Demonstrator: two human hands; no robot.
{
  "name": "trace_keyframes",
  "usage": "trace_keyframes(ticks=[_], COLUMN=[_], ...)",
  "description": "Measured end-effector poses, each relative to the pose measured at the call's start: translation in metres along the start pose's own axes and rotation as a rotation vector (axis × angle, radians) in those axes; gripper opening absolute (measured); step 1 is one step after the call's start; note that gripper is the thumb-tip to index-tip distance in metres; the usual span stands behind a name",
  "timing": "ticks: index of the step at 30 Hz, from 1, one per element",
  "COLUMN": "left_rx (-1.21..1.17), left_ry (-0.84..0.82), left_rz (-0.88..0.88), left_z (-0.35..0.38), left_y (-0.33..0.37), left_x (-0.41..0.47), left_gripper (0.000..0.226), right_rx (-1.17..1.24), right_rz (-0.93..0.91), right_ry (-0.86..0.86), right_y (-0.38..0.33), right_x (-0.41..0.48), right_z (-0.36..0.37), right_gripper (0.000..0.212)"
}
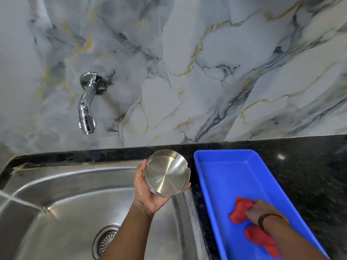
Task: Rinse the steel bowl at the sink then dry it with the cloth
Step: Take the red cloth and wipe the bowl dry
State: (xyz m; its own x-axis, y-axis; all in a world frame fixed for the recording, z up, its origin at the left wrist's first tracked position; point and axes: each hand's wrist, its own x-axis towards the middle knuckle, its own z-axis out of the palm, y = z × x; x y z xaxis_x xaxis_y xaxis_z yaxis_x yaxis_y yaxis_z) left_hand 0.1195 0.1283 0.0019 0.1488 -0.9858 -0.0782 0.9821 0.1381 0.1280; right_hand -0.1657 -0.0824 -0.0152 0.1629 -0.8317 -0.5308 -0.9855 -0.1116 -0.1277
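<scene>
We've got the sink (78, 194) on the left, tap (87, 109) on the wall behind it, tray (225, 166) on the counter (309, 175) to its right, cloth (242, 209) in the tray, bowl (167, 172) held between them.

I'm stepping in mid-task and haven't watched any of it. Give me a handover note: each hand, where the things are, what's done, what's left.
Left hand: holds the steel bowl tilted, its base toward the camera, above the right edge of the sink.
Right hand: closed on the red cloth, which lies in the blue tray on the counter.
Tap: no water running.
Done: the left hand looks wet, so the rinse is probably done.
Left: lift the cloth, wipe the bowl dry.
</scene>
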Motion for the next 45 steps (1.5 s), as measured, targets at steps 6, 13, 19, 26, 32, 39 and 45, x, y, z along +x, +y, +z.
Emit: trace_keyframes(ticks=[6,13,19,26,32,39,45], left_rx=[0.022,0.167,0.294,0.254,0.31,0.246,0.421], left_ry=[0.158,0.17,0.247,0.089,0.105,0.223,0.471], left_rz=[0.213,0.214,0.229,0.292,0.279,0.466,0.349], left_z=[-0.009,-0.019,-0.022,-0.026,-0.041,-0.036,-0.044], left_y=[0.027,0.061,0.083,0.113,0.113,0.116,0.118], left_x=[-0.021,-0.054,-0.08,-0.097,-0.104,-0.097,-0.116], left_gripper=[0.079,0.071,0.051,0.059,0.061,0.031,0.042], right_rx=[0.57,0.639,-0.053,-0.532,-0.415,0.346,-0.605], right_rz=[-0.424,-0.907,-1.128,-0.994,-0.832,-0.939,-1.272], right_ry=[0.129,0.14,0.29,0.415,-0.271,-0.073,-0.195], right_y=[-0.114,-0.248,-0.311,-0.354,-0.368,-0.37,-0.365], right_x=[-0.083,-0.161,-0.204,-0.218,-0.215,-0.219,-0.223], right_z=[-0.04,-0.013,0.038,0.051,0.048,0.072,0.057], right_gripper=[0.03,0.03,0.021,0.027,0.005,0.006,0.01])
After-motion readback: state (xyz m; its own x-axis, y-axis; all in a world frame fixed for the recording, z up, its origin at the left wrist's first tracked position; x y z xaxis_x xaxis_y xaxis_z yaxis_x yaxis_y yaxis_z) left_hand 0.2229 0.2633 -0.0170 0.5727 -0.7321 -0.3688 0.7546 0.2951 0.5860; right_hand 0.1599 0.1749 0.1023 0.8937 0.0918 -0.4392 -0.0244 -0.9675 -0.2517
